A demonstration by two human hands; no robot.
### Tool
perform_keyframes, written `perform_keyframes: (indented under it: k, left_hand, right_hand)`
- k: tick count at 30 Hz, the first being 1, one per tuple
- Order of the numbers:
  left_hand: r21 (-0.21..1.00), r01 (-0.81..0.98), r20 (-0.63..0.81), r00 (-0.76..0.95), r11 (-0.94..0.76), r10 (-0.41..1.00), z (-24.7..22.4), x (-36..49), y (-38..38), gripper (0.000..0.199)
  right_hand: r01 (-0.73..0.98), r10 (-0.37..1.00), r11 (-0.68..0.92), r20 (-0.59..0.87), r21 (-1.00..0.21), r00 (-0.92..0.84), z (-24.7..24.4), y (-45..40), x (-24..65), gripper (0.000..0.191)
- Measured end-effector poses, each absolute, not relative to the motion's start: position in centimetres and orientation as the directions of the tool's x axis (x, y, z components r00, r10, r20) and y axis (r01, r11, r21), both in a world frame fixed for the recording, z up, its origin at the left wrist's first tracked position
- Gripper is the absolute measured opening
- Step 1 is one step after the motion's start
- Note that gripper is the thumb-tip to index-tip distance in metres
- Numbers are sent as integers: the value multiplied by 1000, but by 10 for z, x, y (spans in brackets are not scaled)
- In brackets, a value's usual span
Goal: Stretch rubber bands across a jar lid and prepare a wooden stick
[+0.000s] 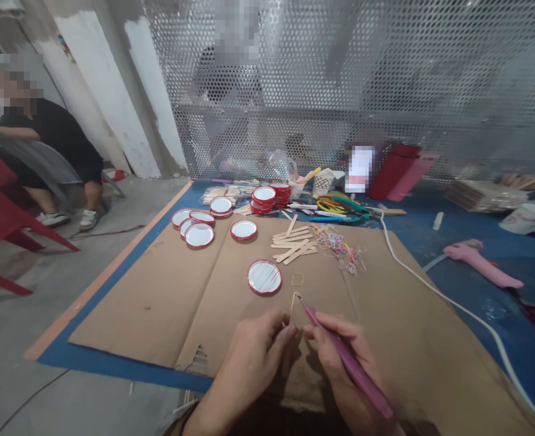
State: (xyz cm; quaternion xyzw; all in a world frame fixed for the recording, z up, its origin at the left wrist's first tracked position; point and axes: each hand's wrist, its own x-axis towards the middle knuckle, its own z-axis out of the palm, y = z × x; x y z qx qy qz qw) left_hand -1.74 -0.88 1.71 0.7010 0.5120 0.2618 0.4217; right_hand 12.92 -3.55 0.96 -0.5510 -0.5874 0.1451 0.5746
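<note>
My left hand [259, 345] is closed, pinching a wooden craft stick [293, 307] that points away from me. My right hand [345, 354] grips a purple pen-like tool [356, 366] with a thin dark tip. That tip lies at the far end of the stick; whether it touches cannot be made out. Just beyond is a small yellowish rubber band [298, 280] on the cardboard [167, 303]. A red-rimmed jar lid [264, 277] with thin streaks across its white face lies to the left of it. Farther back are a loose pile of craft sticks [295, 245] and tangled coloured rubber bands [338, 245].
More red-rimmed lids [199, 235] lie at the back left, some stacked [264, 197]. Behind are scissors and pens [335, 209] and a blurred phone [359, 169]. A pink glue gun [483, 261] and white cable [435, 290] occupy the right. A person [54, 133] sits at far left.
</note>
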Motion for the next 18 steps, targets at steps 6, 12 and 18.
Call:
perform_keyframes:
  k: [6,12,18]
  left_hand:
    - [855,500,-41,330,-138,943,16,-18,-8,21]
    - [856,497,-39,335,-142,941,16,-18,-9,22]
    - [860,489,-33,340,-147,940,15,-18,-8,22]
  right_hand:
    - [555,796,324,538,-766,277,8,-32,127,16]
    - [488,801,355,528,-798,282,9,-35,127,16]
    - [548,828,344,522,-762,207,9,-36,131,18]
